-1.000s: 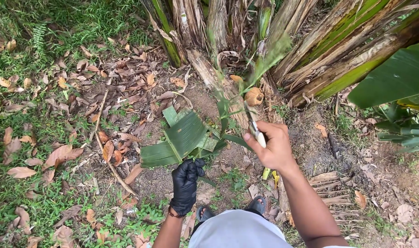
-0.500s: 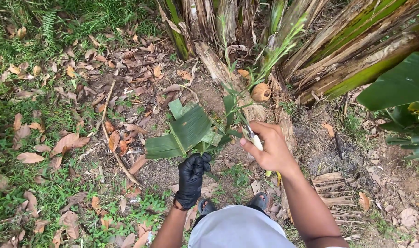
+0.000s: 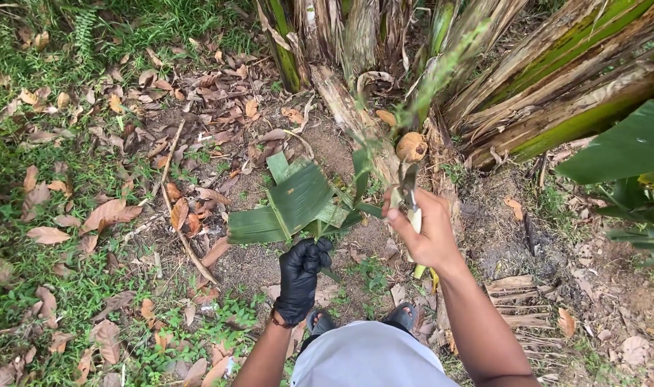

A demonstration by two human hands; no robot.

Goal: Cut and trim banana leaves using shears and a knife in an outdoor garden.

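Banana-leaf pieces (image 3: 291, 204) lie centre frame, gloved left hand (image 3: 300, 276) fisted on their stalk below, bare right hand (image 3: 421, 229) clenching a knife (image 3: 411, 201) (blade blurred); best keep cuts away from that glove.

A shiny black rubber glove (image 3: 298, 276) is worn on the left hand. A knife (image 3: 411, 201) with a dull metal blade and a smooth pale handle is held in the bare right hand (image 3: 427, 233). The banana leaf (image 3: 291, 204) looks smooth and ribbed. The trunks (image 3: 556, 93) look rough and stringy.
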